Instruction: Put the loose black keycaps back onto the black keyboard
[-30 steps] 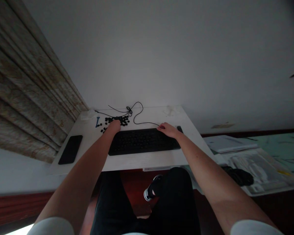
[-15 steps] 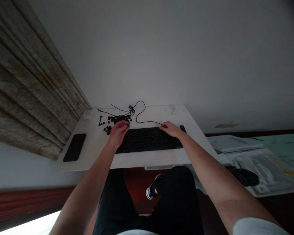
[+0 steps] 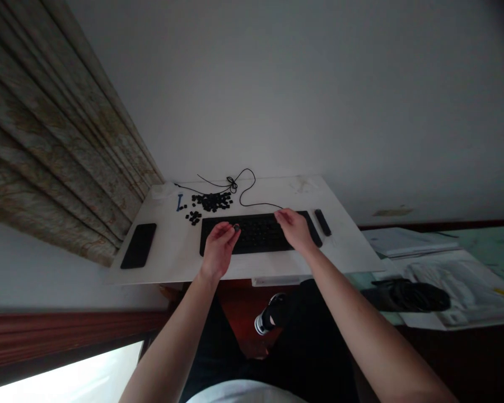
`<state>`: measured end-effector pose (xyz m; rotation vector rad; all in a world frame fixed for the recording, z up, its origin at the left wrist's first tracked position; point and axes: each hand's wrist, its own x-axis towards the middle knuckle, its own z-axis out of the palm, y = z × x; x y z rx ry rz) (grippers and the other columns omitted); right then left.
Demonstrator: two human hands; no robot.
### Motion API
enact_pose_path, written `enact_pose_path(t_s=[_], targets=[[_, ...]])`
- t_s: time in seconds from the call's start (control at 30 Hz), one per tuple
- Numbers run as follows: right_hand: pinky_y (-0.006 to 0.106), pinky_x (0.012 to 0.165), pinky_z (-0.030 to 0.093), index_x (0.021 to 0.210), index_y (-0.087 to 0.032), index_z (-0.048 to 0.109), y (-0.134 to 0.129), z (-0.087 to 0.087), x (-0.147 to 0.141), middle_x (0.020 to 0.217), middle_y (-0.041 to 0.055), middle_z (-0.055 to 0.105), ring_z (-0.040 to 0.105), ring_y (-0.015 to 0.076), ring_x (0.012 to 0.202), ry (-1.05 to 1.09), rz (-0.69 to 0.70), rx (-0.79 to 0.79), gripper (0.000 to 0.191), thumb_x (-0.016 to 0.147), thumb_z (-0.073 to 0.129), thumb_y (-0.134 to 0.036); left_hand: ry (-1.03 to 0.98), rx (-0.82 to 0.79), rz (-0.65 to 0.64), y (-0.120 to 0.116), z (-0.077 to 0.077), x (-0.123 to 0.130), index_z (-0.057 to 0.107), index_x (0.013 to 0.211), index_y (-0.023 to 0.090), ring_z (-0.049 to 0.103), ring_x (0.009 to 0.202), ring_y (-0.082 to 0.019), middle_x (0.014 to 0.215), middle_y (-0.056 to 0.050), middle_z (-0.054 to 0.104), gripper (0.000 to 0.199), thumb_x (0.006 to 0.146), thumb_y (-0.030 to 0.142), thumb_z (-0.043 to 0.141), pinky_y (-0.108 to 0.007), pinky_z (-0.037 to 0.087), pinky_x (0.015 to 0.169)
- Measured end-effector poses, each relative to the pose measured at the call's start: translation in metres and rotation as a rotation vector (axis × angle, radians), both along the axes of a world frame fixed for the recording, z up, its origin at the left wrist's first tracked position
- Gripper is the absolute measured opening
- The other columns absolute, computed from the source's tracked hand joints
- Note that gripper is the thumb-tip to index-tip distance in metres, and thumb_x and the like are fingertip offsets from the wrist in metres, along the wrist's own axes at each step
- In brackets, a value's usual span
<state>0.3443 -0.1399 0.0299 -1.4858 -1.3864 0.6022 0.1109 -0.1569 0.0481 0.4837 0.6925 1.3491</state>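
My left hand point(image 3: 220, 246) is closed in a pinch over the left part of a black keyboard point(image 3: 258, 232). Between its thumb and forefinger is a small dark keycap point(image 3: 237, 228). My right hand point(image 3: 294, 228) hovers at or over the keyboard's right part, fingers curled together; whether anything is in them is hidden. Behind the keyboard, to the left, lies a pile of loose black keycaps point(image 3: 213, 202), with a smaller cluster of keycaps point(image 3: 194, 217) nearer the front. The keyboard's cable point(image 3: 252, 202) runs back to a tied bundle.
A blue tool point(image 3: 179, 202) lies left of the pile. A black phone point(image 3: 138, 246) rests on the white table point(image 3: 172, 260) at the left. Right of the keyboard is a dark oblong object point(image 3: 322, 222). A curtain point(image 3: 79, 129) hangs at the left; papers point(image 3: 411, 242) lie off to the right.
My left hand has come from beside the keycap pile to over the keyboard, holding the keycap. My right hand has drawn slightly nearer me, away from the cable end. The view has shifted a little.
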Motion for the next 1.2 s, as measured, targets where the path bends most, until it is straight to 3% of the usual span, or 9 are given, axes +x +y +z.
enact_pose_path(t_s=[0.1, 0.17, 0.33, 0.47, 0.63, 0.87, 1.07, 1.2], targets=[[0.028, 0.056, 0.047, 0.097, -0.021, 0.069, -0.029, 0.003, -0.044, 0.074, 0.0011, 0.064, 0.059, 0.015, 0.061, 0.289, 0.2, -0.104, 0.034, 0.083, 0.064, -0.052, 0.008, -0.012, 0.008, -0.004, -0.006, 0.007, 0.065, 0.085, 0.019, 0.068, 0.094, -0.013, 0.082, 0.003, 0.067, 0.026, 0.067, 0.009, 0.081, -0.036, 0.047, 0.104], [0.027, 0.054, 0.047, 0.102, -0.023, 0.069, -0.044, 0.005, -0.068, 0.074, -0.0009, 0.063, 0.058, 0.0127, 0.058, 0.454, 0.256, -0.136, 0.034, 0.081, 0.068, -0.048, 0.016, -0.02, 0.0, -0.006, -0.012, 0.012, 0.064, 0.086, 0.019, 0.068, 0.093, -0.013, 0.082, 0.003, 0.067, 0.027, 0.067, 0.01, 0.081, -0.035, 0.047, 0.102], [0.028, 0.054, 0.048, 0.106, -0.025, 0.071, -0.06, 0.006, -0.094, 0.078, -0.0009, 0.065, 0.058, 0.012, 0.058, 0.715, 0.194, -0.165, 0.037, 0.074, 0.076, -0.042, 0.111, -0.015, -0.026, -0.014, -0.026, 0.026, 0.061, 0.088, 0.02, 0.066, 0.084, -0.013, 0.083, 0.002, 0.065, 0.028, 0.068, 0.017, 0.08, -0.031, 0.052, 0.083], [0.028, 0.056, 0.051, 0.1, -0.025, 0.073, -0.066, 0.001, -0.096, 0.083, 0.0008, 0.067, 0.061, 0.0139, 0.065, 0.804, 0.113, -0.163, 0.033, 0.071, 0.078, -0.04, 0.234, 0.025, -0.021, -0.025, -0.032, 0.033, 0.06, 0.09, 0.02, 0.062, 0.073, -0.012, 0.083, 0.001, 0.063, 0.027, 0.071, 0.025, 0.078, -0.027, 0.05, 0.068], [0.029, 0.062, 0.054, 0.093, -0.024, 0.074, -0.075, -0.009, -0.092, 0.086, 0.0017, 0.07, 0.064, 0.0153, 0.071, 0.922, 0.076, -0.228, 0.032, 0.067, 0.082, -0.041, 0.525, 0.163, 0.026, -0.036, -0.036, 0.032, 0.063, 0.087, 0.02, 0.063, 0.08, -0.012, 0.086, 0.001, 0.065, 0.017, 0.074, 0.023, 0.074, -0.026, 0.051, 0.076], [0.028, 0.06, 0.052, 0.091, -0.022, 0.075, -0.081, -0.017, -0.086, 0.079, 0.0017, 0.07, 0.063, 0.0142, 0.066, 0.956, 0.028, -0.275, 0.032, 0.065, 0.082, -0.041, 0.858, 0.424, -0.031, -0.04, -0.043, 0.027, 0.068, 0.088, 0.021, 0.066, 0.086, -0.016, 0.091, -0.003, 0.068, 0.008, 0.081, 0.019, 0.068, -0.03, 0.053, 0.082], [0.029, 0.06, 0.053, 0.092, -0.023, 0.073, -0.084, -0.019, -0.082, 0.078, 0.0006, 0.069, 0.062, 0.0146, 0.066, 0.953, -0.019, -0.215, 0.031, 0.066, 0.082, -0.037, 0.974, 0.558, -0.031, -0.038, -0.04, 0.028, 0.071, 0.09, 0.023, 0.065, 0.088, -0.018, 0.089, -0.003, 0.067, 0.01, 0.084, 0.018, 0.066, -0.032, 0.052, 0.084], [0.03, 0.063, 0.054, 0.086, -0.022, 0.073, -0.084, -0.02, -0.079, 0.082, 0.0028, 0.071, 0.063, 0.0161, 0.07, 0.914, -0.007, -0.213, 0.024, 0.069, 0.08, -0.037, 0.963, 0.586, -0.067, -0.039, -0.036, 0.03, 0.072, 0.102, 0.025, 0.064, 0.091, -0.018, 0.096, -0.005, 0.066, 0.022, 0.084, 0.015, 0.065, -0.034, 0.051, 0.088]])
